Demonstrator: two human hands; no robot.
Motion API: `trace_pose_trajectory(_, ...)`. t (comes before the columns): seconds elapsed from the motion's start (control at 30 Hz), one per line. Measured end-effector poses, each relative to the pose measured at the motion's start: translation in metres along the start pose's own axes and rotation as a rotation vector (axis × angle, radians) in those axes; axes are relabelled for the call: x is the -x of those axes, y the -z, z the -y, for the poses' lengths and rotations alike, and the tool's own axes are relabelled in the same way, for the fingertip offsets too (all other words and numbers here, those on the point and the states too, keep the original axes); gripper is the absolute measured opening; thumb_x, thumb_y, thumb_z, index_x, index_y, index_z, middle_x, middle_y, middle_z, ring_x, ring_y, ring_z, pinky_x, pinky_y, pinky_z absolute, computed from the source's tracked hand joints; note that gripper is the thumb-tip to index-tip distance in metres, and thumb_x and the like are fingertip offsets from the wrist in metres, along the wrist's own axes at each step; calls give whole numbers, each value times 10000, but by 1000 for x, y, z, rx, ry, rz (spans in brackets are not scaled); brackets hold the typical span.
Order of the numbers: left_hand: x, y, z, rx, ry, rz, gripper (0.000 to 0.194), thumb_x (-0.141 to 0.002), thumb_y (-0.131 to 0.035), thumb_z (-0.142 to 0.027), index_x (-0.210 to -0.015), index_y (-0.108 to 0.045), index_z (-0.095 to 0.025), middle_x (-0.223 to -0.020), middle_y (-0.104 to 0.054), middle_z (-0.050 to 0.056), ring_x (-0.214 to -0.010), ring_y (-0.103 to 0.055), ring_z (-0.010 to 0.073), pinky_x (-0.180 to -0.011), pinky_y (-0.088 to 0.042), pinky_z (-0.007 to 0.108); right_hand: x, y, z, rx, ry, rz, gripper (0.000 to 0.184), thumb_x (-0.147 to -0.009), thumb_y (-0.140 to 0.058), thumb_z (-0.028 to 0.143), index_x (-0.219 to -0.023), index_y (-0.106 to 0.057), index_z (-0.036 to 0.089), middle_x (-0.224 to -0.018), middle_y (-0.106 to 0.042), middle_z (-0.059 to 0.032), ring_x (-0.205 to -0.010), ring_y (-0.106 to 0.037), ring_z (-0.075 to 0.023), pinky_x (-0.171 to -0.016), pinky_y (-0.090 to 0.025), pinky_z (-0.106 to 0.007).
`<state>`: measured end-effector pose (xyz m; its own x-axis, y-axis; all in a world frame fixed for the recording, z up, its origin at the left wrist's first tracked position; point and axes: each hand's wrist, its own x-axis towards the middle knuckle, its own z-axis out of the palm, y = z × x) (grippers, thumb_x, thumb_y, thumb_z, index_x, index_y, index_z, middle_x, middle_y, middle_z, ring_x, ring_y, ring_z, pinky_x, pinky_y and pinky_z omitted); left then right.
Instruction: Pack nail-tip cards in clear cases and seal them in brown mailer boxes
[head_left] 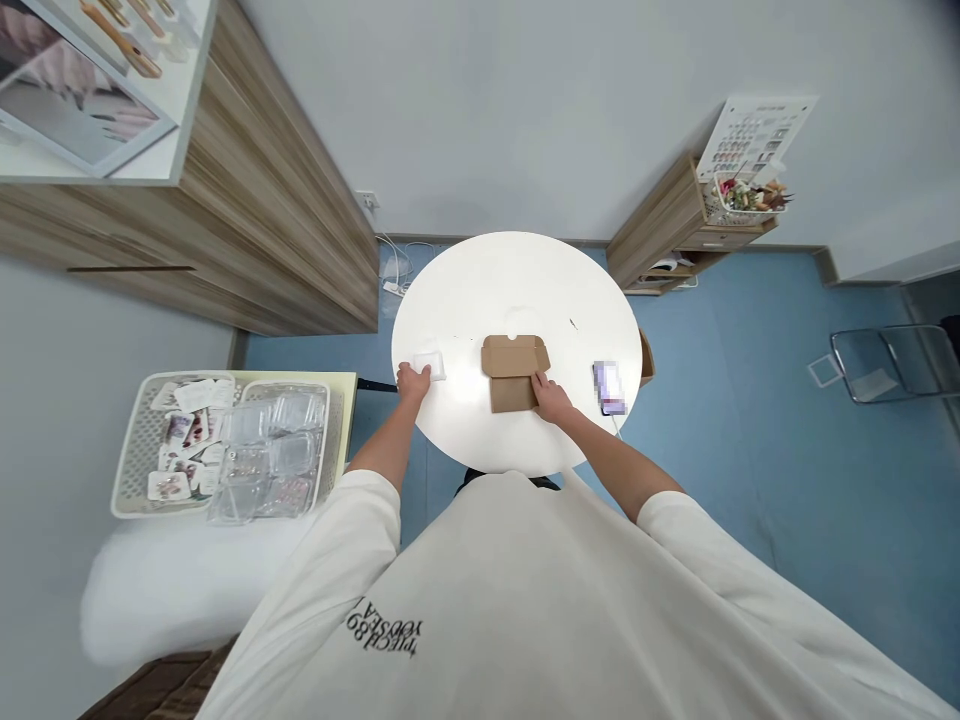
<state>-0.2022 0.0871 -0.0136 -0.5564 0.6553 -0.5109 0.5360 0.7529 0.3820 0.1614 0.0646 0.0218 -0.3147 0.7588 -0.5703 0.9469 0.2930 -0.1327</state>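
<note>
A small brown cardboard box [511, 368] lies opened on the round white table [517, 290], its lid flap folded back. My right hand [552, 398] rests on the box's near right corner, fingers pressed against the cardboard. My left hand [412, 381] is at the table's left edge, its fingers closed on a small clear plastic case [430, 365].
A phone [609, 388] lies on the table's right side with a cable attached. A tray [225, 445] of clear cases and cards stands at my left. Wooden cabinets [247, 230] flank the table, and a glass stool [885, 362] is at far right on the blue floor.
</note>
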Motion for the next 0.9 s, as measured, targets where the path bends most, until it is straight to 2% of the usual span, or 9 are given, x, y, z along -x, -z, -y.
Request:
trace_pose_trajectory(0.17, -12, -5, -5, 14, 57, 1, 689, -815, -762, -442, -1353, -429, -169, -1443, -491, 215, -1318, -535, 380, -1036, -475, 488, 0, 0, 3, 5, -22, 10, 904, -844, -671, 228, -1592, -164, 217, -1643, -218, -171, -1189, -527, -343, -969, -479, -444)
trace_pose_trajectory(0.27, -15, -3, -6, 43, 102, 49, 718, -784, -804, -443, -1337, -430, -179, -1376, -564, 205, -1309, -542, 383, -1042, -460, 523, 1, 2, 4, 7, -27, 13, 905, -846, -672, 219, -1596, -165, 217, -1640, -221, -172, -1188, -529, -344, -971, -477, -446)
trace_pose_trajectory(0.33, -14, -3, -5, 65, 118, 67, 691, -784, -808, -445, -1313, -445, -189, -1323, -609, 186, -1276, -568, 365, -1025, -467, 513, 1, 3, 4, 16, -28, 15, 898, -850, -671, 215, -1596, -172, 216, -1637, -228, -173, -1179, -534, -341, -962, -479, -440)
trace_pose_trajectory(0.4, -9, -4, -1, 96, 94, 58, 585, -808, -783, -442, -1252, -492, -198, -1286, -632, 162, -1223, -604, 328, -988, -491, 461, 1, 3, 5, 27, -25, 14, 895, -849, -675, 215, -1594, -178, 212, -1638, -229, -176, -1175, -537, -340, -955, -481, -434)
trace_pose_trajectory(0.5, 3, -7, 4, 127, -43, 15, 336, -885, -680, -419, -1115, -570, -200, -1196, -659, 123, -1127, -646, 275, -929, -515, 385, 1, 4, 5, 41, -17, 7, 898, -839, -681, 212, -1589, -187, 196, -1629, -247, -181, -1166, -541, -339, -945, -488, -432)
trace_pose_trajectory(0.6, 22, -6, 2, 163, -218, 5, 245, -919, -602, -402, -1046, -599, -193, -1074, -667, 101, -997, -662, 253, -858, -528, 362, 2, 5, 4, 41, -10, 1, 877, -838, -680, 215, -1577, -209, 187, -1603, -288, -180, -1139, -553, -333, -923, -500, -433)
trace_pose_trajectory(0.7, 44, -2, -13, 148, -439, 114, 219, -907, -595, -393, -993, -622, -193, -965, -657, 78, -901, -644, 243, -802, -530, 361, 3, 6, 1, 7, 3, -12, 851, -839, -693, 224, -1560, -243, 189, -1572, -322, -183, -1128, -562, -334, -911, -501, -434)
trace_pose_trajectory(0.77, 61, -1, -29, 65, -568, 213, 217, -894, -598, -382, -1004, -642, -200, -960, -656, 66, -921, -630, 249, -831, -524, 378, 3, 5, -1, -33, 13, -26, 842, -835, -706, 218, -1551, -263, 196, -1555, -337, -185, -1135, -564, -338, -909, -496, -433)
trace_pose_trajectory(0.9, 89, -12, -66, -236, -780, 414, 319, -865, -628, -366, -1158, -675, -250, -1184, -646, 81, -1128, -583, 303, -984, -452, 447, 2, 0, -8, -114, 31, -60, 829, -821, -726, 213, -1534, -303, 210, -1536, -363, -177, -1145, -561, -353, -911, -487, -442)
